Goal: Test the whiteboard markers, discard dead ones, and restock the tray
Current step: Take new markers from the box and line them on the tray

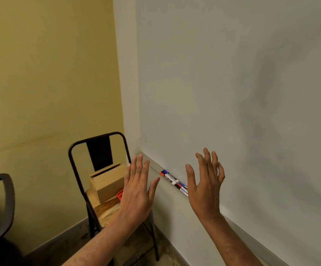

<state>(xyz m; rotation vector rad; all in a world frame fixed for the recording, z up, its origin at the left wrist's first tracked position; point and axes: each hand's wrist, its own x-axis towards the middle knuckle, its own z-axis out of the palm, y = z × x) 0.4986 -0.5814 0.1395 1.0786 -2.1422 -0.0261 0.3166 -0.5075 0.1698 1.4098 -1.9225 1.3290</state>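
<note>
Along the board's (232, 93) lower edge the markers (174, 182) lie end to end in a short double row on the tray (155, 166), between the two raised hands. The left hand (137, 191) and right hand (205, 187) both hang in the air with fingers spread. Each grip is apart and holds nothing, and neither touches board or tray.

The tray looks narrow and shallow. A sideways sweep from either hand would likely roll markers over its lip to the floor (167, 252), so a pick from above seems safer. The right hand hides the near end of the row, and I cannot tell how many markers lie there. A grey smudge (267, 89) clouds the board to the right, where a faint test stroke could be misread as a dead marker.

Clean board is wide open above the markers. Left of them the tray is bare up to the corner, which closes off that side. A chair (99, 152) stands just beside the tray's end, under the left hand, with a box (108, 183) and a red thing (119, 195) on its seat. A dropping elbow could knock these.
</note>
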